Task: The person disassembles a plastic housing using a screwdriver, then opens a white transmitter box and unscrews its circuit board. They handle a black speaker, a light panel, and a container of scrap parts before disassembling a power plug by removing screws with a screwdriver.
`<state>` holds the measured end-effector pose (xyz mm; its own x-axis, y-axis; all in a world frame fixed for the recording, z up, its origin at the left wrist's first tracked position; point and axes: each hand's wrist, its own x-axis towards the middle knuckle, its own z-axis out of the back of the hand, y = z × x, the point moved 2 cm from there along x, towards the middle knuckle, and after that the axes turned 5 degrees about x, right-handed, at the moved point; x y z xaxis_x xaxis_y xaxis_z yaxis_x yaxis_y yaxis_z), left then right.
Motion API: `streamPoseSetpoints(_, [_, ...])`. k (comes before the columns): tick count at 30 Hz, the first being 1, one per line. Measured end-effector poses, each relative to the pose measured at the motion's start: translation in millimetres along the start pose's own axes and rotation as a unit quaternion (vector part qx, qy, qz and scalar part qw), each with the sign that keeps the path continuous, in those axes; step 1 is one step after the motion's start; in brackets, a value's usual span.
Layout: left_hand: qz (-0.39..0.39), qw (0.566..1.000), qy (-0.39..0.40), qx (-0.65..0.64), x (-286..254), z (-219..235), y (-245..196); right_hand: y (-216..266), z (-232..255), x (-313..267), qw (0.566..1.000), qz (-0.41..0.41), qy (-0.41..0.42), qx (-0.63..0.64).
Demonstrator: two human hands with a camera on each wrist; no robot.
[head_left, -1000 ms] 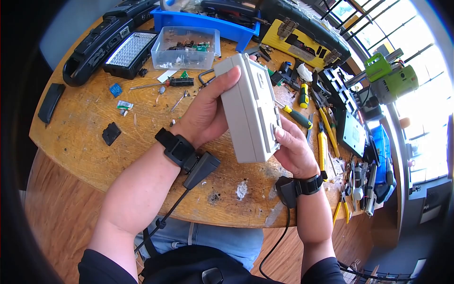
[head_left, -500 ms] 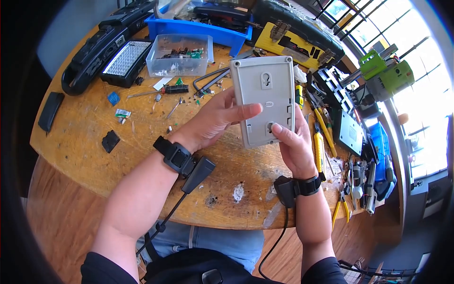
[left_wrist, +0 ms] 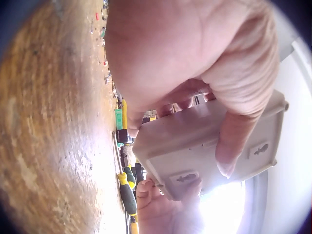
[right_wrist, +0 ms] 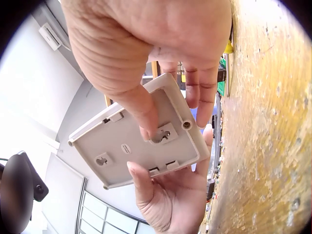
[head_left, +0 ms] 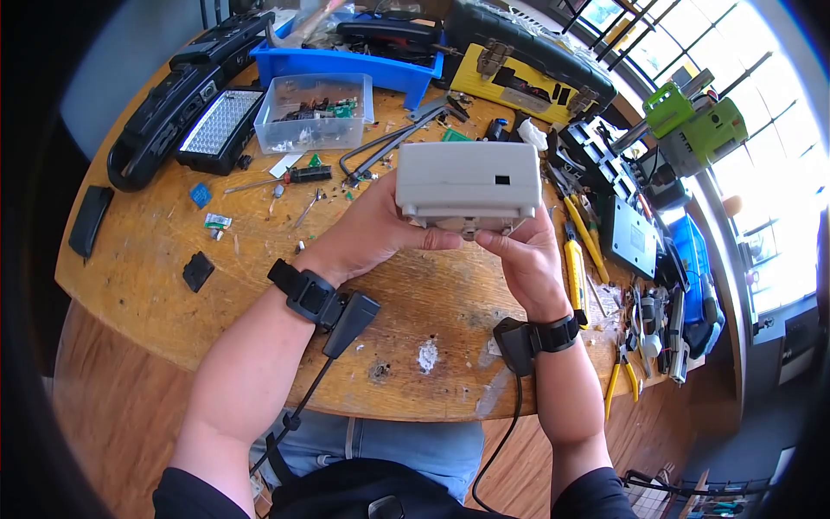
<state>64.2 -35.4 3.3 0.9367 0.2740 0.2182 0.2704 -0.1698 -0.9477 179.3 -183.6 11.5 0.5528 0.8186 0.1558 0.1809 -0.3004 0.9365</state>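
Observation:
A light grey plastic box [head_left: 467, 177] is held up over the workbench [head_left: 406, 311], one narrow side with a small square black hole facing up in the head view. My left hand [head_left: 367, 229] grips its left side, thumb across the back. On the right side my right hand [head_left: 532, 268] holds it, with the thumb on the back near a keyhole slot. The right wrist view shows the box's back [right_wrist: 134, 136], with two keyhole slots, corner screw holes and a small oval label. Both thumbs also press this back face in the left wrist view.
A clear bin of small parts [head_left: 311, 130], a blue tray [head_left: 346, 69] and a yellow-black toolbox [head_left: 519, 82] stand behind. Pliers [head_left: 618, 381] and other tools lie at right. A screwdriver [head_left: 303, 175] and a black plastic piece [head_left: 198, 271] lie at left.
Both hands have turned the box: first its long side showed, then its back with the keyhole slots, now a narrow side faces up. Both hands keep their hold.

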Motion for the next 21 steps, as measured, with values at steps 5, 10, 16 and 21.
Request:
streamPoseSetpoints(5, [0.005,1.000,-0.004,0.015,-2.0,-0.3,-2.2,-1.3,3.3,0.9,1.000,-0.006,0.011,-0.004])
streamPoseSetpoints(10, [-0.001,0.999,0.023,0.029,-1.6,-0.5,-2.3,1.8,0.3,0.7,1.000,-0.002,0.007,-0.010])
streamPoseSetpoints(16, [0.000,1.000,0.001,-0.008,-2.1,-0.9,0.1,-0.1,3.9,1.2,0.999,0.012,0.017,-0.029])
streamPoseSetpoints(21, [0.007,0.978,0.010,-0.209,1.4,3.8,9.7,6.5,-3.9,2.0,0.997,0.068,0.029,0.006])
